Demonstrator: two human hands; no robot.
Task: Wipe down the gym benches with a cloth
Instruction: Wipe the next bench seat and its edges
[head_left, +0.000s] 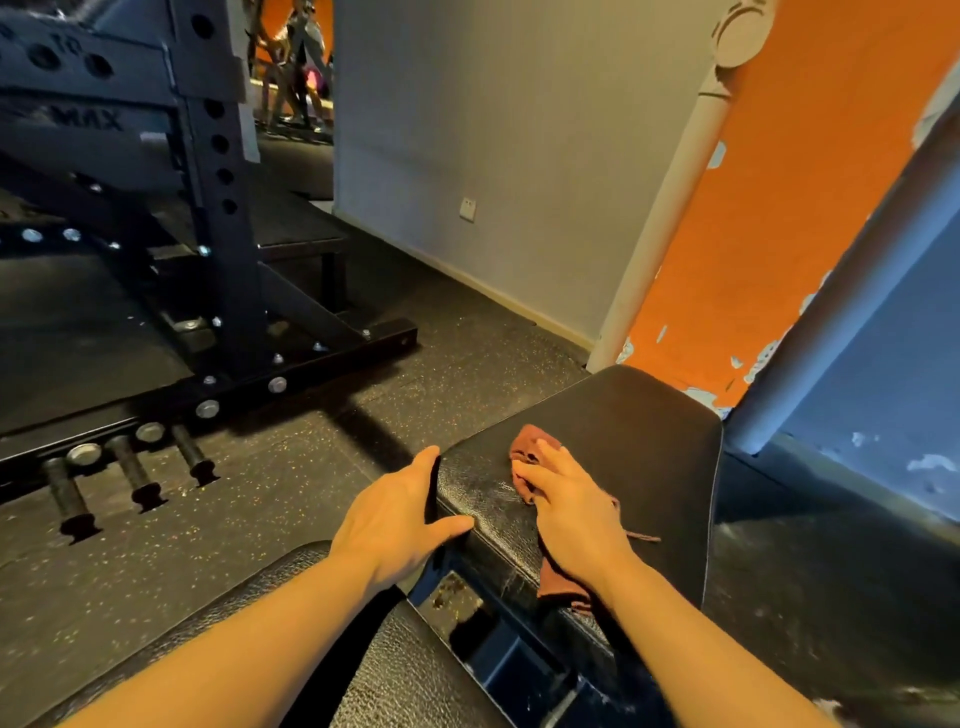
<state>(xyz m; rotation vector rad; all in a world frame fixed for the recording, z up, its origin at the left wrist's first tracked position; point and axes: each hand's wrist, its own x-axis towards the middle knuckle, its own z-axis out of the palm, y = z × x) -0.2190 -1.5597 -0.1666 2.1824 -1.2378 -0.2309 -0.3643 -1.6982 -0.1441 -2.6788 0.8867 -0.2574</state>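
Note:
A black padded gym bench pad (634, 431) stretches away from me at the lower right, its leather scuffed near the front corner. A reddish-brown cloth (535, 441) lies on it. My right hand (571, 509) presses flat on the cloth with straight fingers. My left hand (400, 514) holds the pad's left edge, its thumb on top and its fingers down the side. A second black pad (395, 670) lies under my forearms, with a gap and metal frame between the two pads.
A black squat rack (218, 218) with bolted feet and plate pegs (130, 467) stands on the speckled rubber floor at the left. A white pipe (670, 208) runs up the orange wall behind the bench. A blue wall is at the right.

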